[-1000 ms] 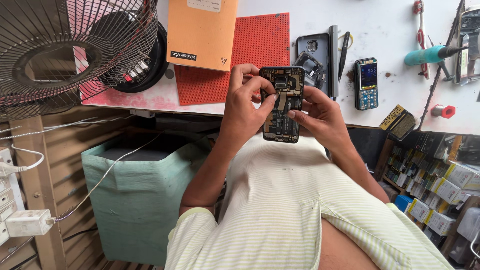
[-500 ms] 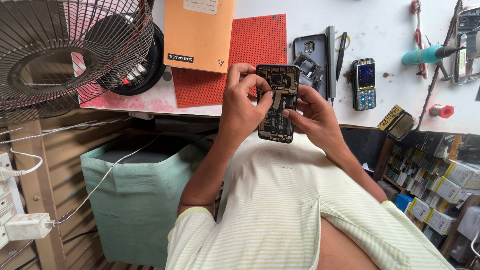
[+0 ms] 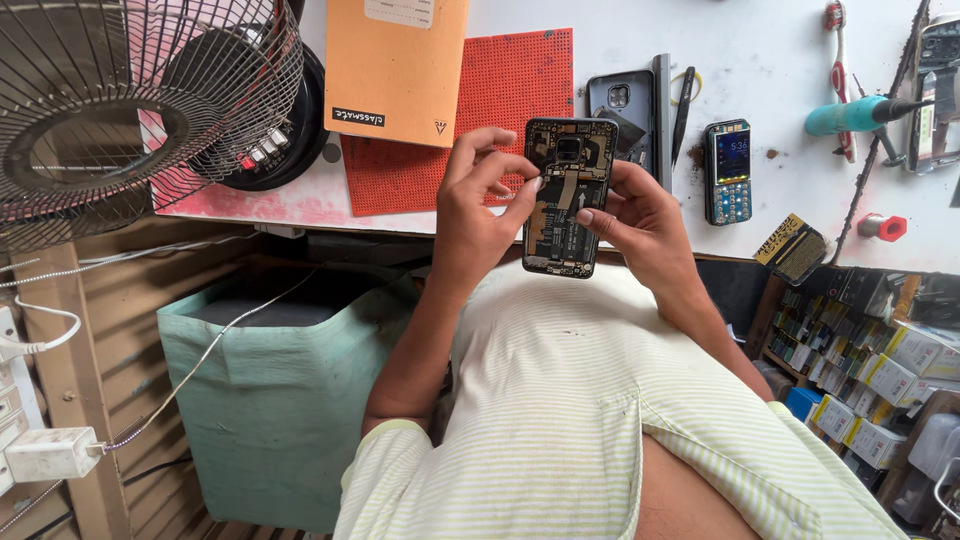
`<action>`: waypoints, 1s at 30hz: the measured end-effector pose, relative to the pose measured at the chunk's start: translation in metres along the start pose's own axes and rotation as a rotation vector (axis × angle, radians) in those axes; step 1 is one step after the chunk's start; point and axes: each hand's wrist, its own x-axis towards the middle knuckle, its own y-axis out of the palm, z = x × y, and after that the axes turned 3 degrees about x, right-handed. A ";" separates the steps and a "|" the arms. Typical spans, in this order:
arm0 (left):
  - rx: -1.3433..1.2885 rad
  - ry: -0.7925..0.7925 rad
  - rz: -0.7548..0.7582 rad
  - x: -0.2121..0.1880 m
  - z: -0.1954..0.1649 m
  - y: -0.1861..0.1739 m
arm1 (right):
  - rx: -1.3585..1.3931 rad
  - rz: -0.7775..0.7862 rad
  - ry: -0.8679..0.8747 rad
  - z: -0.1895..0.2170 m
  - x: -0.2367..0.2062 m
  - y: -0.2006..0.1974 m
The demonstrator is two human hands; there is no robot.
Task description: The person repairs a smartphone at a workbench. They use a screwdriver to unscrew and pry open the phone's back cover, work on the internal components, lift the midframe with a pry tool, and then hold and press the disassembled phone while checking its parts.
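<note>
Raised slightly since the earlier frames: opened black smartphone with its back cover off and circuit board exposed (image 3: 567,196), now a little higher over the bench edge, grip unchanged

Item 1, nearest: my lap, pale green striped shirt (image 3: 590,420); teal cloth-covered bin (image 3: 280,400) at my left knee

Item 2: left hand (image 3: 478,210), grasping the phone's left edge, thumb and forefinger pinched at a small part near the orange flex strip; whether a tool sits between them, I cannot tell

Item 3: right hand (image 3: 640,222), cradling the phone's right edge from behind, forefinger laid on the board. Both hands closed on the phone, which is upright, camera end away from me, held clear of the bench

Handling note, my judgement: keep the right hand as the steady brace, let only the left fingertips work, lift thin ribbon parts straight and gently, avoid bending the board

Item 4, beyond: red perforated mat (image 3: 520,90) on white worktop (image 3: 760,50); orange notebook (image 3: 395,65) overlapping it; dark phone back cover (image 3: 620,98) just past the phone; small blue keypad handset (image 3: 728,172); teal-handled screwdriver (image 3: 850,115); wire-caged fan (image 3: 130,110) far left
</note>
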 end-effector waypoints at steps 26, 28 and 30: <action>0.441 0.304 0.120 0.000 -0.006 -0.006 | -0.126 0.068 -0.035 -0.006 -0.009 0.002; 0.458 0.327 0.130 0.000 -0.006 -0.009 | -0.085 0.065 -0.002 -0.007 -0.011 0.000; 0.471 0.346 0.128 -0.001 -0.007 -0.010 | -0.066 0.050 0.021 -0.008 -0.012 0.000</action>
